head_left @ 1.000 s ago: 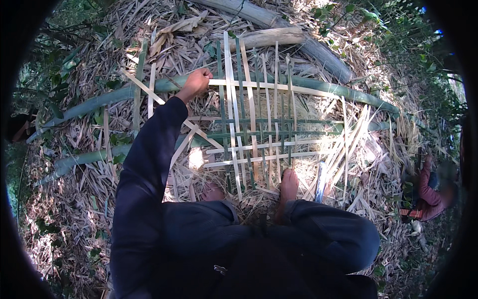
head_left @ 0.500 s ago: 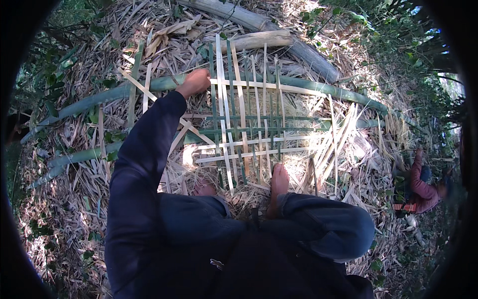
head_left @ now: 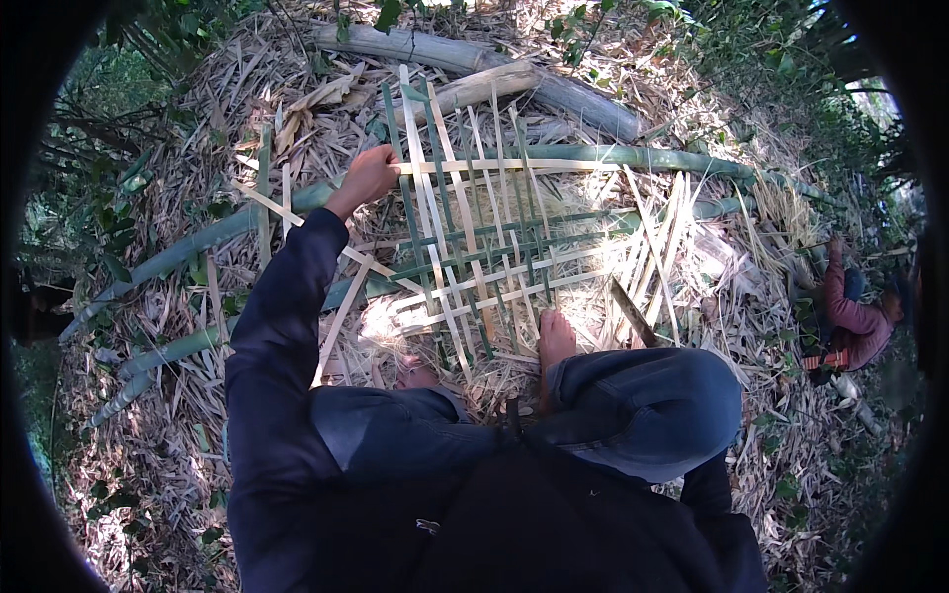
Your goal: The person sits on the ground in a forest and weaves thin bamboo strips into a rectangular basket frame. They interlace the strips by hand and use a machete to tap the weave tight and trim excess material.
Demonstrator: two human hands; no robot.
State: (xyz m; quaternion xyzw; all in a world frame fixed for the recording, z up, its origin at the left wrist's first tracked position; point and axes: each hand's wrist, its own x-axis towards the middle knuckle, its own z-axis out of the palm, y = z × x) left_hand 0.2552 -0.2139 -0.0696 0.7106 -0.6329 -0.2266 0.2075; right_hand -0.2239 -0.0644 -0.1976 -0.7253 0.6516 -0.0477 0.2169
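Observation:
My left hand [head_left: 368, 178] is closed in a pinch on the left end of a pale bamboo strip [head_left: 573, 165]. That strip runs crosswise near the far side of an open lattice of green and pale bamboo strips [head_left: 460, 209]. The lattice lies on the ground before my feet, its lengthwise strips reaching past the pinched one. Of my right arm only the dark sleeve [head_left: 714, 499] shows, behind my right knee; the hand is hidden. A dark, narrow piece [head_left: 633, 311] sticks out beyond that knee; what holds it, if anything, cannot be seen.
Long green bamboo poles [head_left: 188, 247] lie across the ground, partly under the lattice. Pale loose strips [head_left: 664, 242] are piled at its right. Thick dry logs [head_left: 405, 44] lie at the far side. A person in a pink top [head_left: 855, 316] sits far right among dry leaves.
The view has shifted slightly. My left hand keeps its pinch on the strip's end. More of the dark, narrow piece shows beyond my right knee, and my right sleeve shows more at lower right.

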